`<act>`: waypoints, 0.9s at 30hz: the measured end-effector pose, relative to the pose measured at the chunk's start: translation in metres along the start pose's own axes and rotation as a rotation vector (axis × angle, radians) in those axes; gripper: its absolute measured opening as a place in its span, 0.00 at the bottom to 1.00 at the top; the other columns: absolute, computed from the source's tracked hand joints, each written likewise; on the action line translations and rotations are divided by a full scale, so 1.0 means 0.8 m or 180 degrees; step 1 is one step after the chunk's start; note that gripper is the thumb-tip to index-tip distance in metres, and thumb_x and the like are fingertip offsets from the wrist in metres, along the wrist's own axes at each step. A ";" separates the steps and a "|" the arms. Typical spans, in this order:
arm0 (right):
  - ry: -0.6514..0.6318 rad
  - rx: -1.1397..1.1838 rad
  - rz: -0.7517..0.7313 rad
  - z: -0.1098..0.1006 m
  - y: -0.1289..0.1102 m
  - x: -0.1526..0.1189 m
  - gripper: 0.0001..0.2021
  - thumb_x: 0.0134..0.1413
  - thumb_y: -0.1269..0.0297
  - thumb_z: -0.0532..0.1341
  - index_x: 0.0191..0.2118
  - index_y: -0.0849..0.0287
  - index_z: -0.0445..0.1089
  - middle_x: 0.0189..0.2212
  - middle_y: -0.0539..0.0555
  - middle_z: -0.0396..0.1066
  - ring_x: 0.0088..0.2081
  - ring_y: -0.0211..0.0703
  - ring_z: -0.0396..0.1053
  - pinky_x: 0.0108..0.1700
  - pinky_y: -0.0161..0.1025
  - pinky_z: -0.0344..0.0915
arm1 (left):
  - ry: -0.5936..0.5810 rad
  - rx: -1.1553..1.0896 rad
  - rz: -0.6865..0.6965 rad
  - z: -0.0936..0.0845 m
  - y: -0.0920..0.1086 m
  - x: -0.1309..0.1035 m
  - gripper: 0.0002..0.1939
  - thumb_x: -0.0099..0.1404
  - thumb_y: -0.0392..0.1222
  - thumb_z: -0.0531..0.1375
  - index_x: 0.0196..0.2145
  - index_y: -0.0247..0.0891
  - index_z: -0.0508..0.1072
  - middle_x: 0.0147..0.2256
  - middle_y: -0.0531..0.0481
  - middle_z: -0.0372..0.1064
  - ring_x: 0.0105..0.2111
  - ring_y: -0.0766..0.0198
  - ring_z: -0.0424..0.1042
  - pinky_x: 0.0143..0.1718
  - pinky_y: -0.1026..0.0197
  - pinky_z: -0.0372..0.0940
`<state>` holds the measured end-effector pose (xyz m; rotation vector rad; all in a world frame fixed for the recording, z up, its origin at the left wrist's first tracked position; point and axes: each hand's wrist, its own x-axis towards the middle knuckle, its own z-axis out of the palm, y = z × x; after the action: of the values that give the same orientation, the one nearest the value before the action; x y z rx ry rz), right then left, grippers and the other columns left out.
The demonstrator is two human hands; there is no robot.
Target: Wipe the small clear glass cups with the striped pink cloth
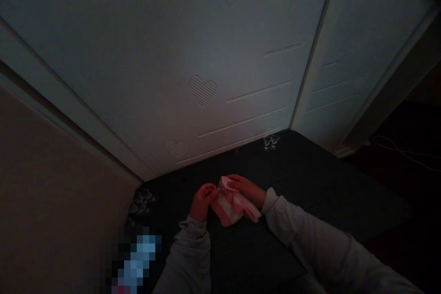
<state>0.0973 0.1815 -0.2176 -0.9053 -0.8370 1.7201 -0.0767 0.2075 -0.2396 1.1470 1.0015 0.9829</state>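
A pink-and-white striped cloth point(225, 211) hangs folded between my hands, above the dark surface. My right hand point(246, 188) is closed around its upper right side, with the fingers wrapped into the fabric. On the other side, my left hand point(204, 198) has its fingers curled in a pinch at the cloth's left edge. A small glint shows where the fingertips meet the fabric, but the picture is too dim to tell what it is.
Two small clear stemmed glasses point(271, 142) stand at the back by the white panel point(241, 115). Several more clear glasses point(141, 201) cluster at the left edge of the dark tabletop point(241, 257). A pixelated bright patch point(139, 257) lies at lower left. A pale cable point(399, 149) runs at far right.
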 end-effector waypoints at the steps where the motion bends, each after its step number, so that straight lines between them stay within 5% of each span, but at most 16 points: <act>1: -0.0054 -0.0073 0.0044 0.000 0.001 0.000 0.14 0.37 0.62 0.63 0.33 0.62 0.65 0.28 0.50 0.67 0.29 0.36 0.63 0.34 0.36 0.57 | -0.0001 0.0011 0.0008 0.000 0.000 0.000 0.15 0.45 0.42 0.64 0.31 0.35 0.68 0.25 0.53 0.68 0.25 0.68 0.66 0.29 0.65 0.60; 5: -0.0129 -0.0301 0.0076 -0.004 0.005 0.001 0.12 0.38 0.61 0.62 0.29 0.63 0.65 0.23 0.47 0.65 0.25 0.35 0.60 0.30 0.35 0.55 | -0.0026 0.0045 -0.0005 0.001 0.001 -0.002 0.15 0.45 0.43 0.63 0.32 0.36 0.68 0.25 0.53 0.68 0.25 0.68 0.66 0.29 0.65 0.60; 15: -0.0394 -0.0164 -0.0240 -0.003 0.005 0.002 0.15 0.41 0.55 0.62 0.31 0.63 0.66 0.27 0.50 0.66 0.30 0.36 0.62 0.36 0.36 0.56 | -0.0042 0.0028 -0.0021 0.003 0.005 -0.004 0.14 0.45 0.41 0.64 0.31 0.35 0.68 0.25 0.53 0.68 0.25 0.68 0.66 0.29 0.65 0.59; 27: -0.0487 -0.0102 -0.0008 -0.003 0.010 0.003 0.16 0.43 0.53 0.60 0.28 0.63 0.65 0.23 0.47 0.64 0.24 0.33 0.58 0.31 0.34 0.54 | 0.0005 0.0013 -0.0072 0.003 0.007 -0.005 0.13 0.44 0.41 0.64 0.30 0.35 0.69 0.26 0.53 0.70 0.26 0.67 0.68 0.31 0.64 0.61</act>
<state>0.0954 0.1818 -0.2262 -0.8008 -0.9682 1.7949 -0.0757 0.2035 -0.2335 1.1360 1.0162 0.9644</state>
